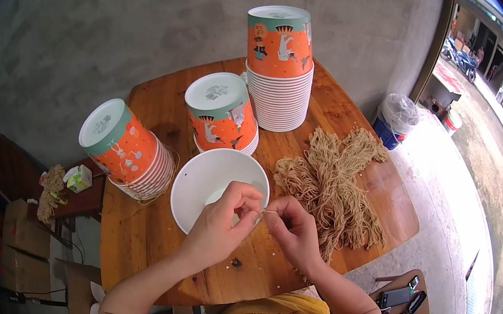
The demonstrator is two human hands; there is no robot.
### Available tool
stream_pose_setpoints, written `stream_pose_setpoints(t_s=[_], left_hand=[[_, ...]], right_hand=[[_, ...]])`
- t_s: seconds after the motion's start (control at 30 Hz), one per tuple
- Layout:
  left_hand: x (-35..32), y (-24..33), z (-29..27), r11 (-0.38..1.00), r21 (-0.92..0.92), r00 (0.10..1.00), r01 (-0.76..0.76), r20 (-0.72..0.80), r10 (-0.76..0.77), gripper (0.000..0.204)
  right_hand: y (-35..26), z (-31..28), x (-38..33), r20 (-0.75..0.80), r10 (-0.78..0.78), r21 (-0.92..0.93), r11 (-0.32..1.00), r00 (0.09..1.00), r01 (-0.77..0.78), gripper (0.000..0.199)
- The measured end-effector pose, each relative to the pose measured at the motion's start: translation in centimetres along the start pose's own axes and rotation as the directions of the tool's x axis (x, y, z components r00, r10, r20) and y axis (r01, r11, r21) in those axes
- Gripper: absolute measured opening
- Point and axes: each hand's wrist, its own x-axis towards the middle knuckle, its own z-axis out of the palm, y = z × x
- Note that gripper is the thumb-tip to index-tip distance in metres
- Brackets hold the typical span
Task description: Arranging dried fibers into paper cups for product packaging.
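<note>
My left hand and my right hand meet at the right front rim of a white paper bucket. Both are closed in a pinch on a short piece of thin tan string that shows between the fingertips. The bucket stands mouth up, with a small dark hole near its rim; my left hand hides part of its near side. Just right of my right hand lies a large loose bundle of tan strings on the wooden table.
Behind the white bucket stand upside-down stacks of orange and green paper buckets: a tilted left stack, a short middle stack and a tall right stack. A lidded blue bin stands right of the table. Cardboard boxes are at left.
</note>
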Motion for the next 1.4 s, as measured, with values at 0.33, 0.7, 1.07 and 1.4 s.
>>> stream_pose_setpoints(t_s=[0.33, 0.7, 1.07, 1.4], left_hand=[[0.1, -0.4, -0.4, 0.987, -0.120, 0.994, 0.104, 0.055, -0.098, 0.028], [0.1, 0.0, -0.3, 0.987, -0.114, 0.992, 0.114, 0.066, -0.107, 0.029], [0.1, -0.1, 0.0, 1.000, 0.028, 0.999, 0.014, 0.042, -0.015, 0.030], [0.2, 0.2, 0.0, 0.997, 0.033, 0.989, 0.072, 0.125, -0.076, 0.031]], right_hand=[[-1.1, -0.2, 0.2, -0.006, -0.368, -0.531, 0.789, 0.930, 0.309, 0.025], [-1.6, -0.9, 0.3, 0.090, -0.349, -0.548, 0.765, 0.933, 0.339, 0.026], [-2.5, -1.8, 1.0, 0.263, -0.338, -0.592, 0.683, 0.904, 0.428, 0.019], [-0.5, -1.4, 0.5, 0.118, -0.175, -0.293, 0.934, 0.978, 0.202, 0.004]])
